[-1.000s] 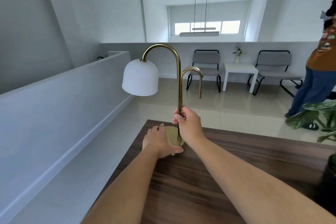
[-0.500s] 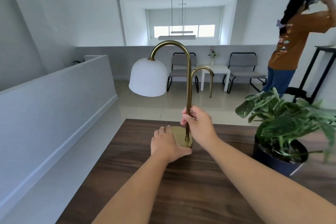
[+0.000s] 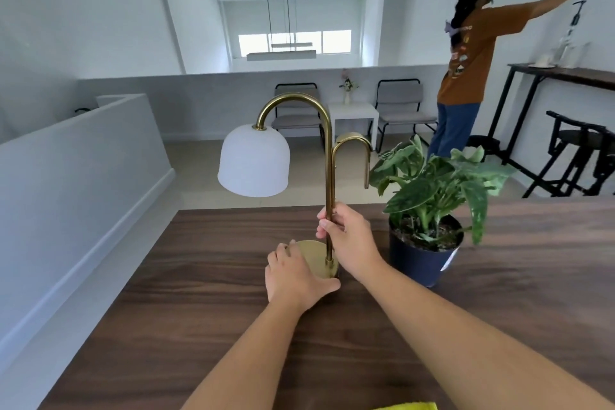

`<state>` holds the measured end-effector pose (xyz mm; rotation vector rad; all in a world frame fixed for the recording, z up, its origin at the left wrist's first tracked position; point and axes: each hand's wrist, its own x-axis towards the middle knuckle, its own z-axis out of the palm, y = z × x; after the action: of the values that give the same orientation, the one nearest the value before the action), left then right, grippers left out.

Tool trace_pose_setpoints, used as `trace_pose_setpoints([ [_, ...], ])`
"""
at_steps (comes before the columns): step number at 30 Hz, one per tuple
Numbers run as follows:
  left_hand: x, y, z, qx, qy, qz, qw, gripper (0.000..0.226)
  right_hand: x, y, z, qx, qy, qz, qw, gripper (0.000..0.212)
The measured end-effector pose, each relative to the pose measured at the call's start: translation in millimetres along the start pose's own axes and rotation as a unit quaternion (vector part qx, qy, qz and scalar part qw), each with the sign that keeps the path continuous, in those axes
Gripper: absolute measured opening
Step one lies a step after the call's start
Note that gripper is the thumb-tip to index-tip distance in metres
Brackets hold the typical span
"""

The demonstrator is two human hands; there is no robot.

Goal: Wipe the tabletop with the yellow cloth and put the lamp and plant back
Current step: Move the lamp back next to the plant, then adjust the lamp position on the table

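A brass lamp (image 3: 328,156) with a white dome shade stands upright on the dark wooden tabletop (image 3: 199,293), near its far edge. My right hand (image 3: 349,240) is wrapped around the lower stem. My left hand (image 3: 293,276) grips the near side of the round brass base. Just right of the lamp stands a leafy plant (image 3: 429,183) in a dark blue pot, touching neither hand. A strip of the yellow cloth (image 3: 406,406) shows at the bottom edge, on the table near me.
The table's left edge drops to the floor beside a low white wall (image 3: 83,160). Beyond the far edge, a person in an orange shirt (image 3: 466,60) stands by a tall black table (image 3: 565,73) and stool. Two grey chairs and a small white table stand at the back.
The view has swung to the right, bringing the plant, the person and the cloth into sight. Both hands keep their hold on the lamp, which stays at the table's far edge.
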<state>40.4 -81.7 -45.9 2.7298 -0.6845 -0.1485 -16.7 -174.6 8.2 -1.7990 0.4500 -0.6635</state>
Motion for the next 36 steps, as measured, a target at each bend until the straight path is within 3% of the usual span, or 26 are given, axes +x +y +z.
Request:
trace_pose_setpoints([
  [19,-16,3,-2,-0.016,-0.002,-0.013,1.0,0.118,-14,-1,-3,-0.074,-0.01,-0.006,0.997,0.011],
  [27,-22,-14,-14,-0.04,-0.033,0.05,0.997,0.12,-20,-9,-9,-0.095,-0.026,0.041,0.994,0.024],
  [31,-39,-21,-24,-0.047,0.004,0.095,0.994,0.108,-43,-11,-19,-0.138,-0.018,0.05,0.989,0.031],
  [36,-82,-30,-28,-0.066,0.017,0.151,0.986,0.065,-97,-6,-39,-0.181,-0.006,0.05,0.982,0.023],
])
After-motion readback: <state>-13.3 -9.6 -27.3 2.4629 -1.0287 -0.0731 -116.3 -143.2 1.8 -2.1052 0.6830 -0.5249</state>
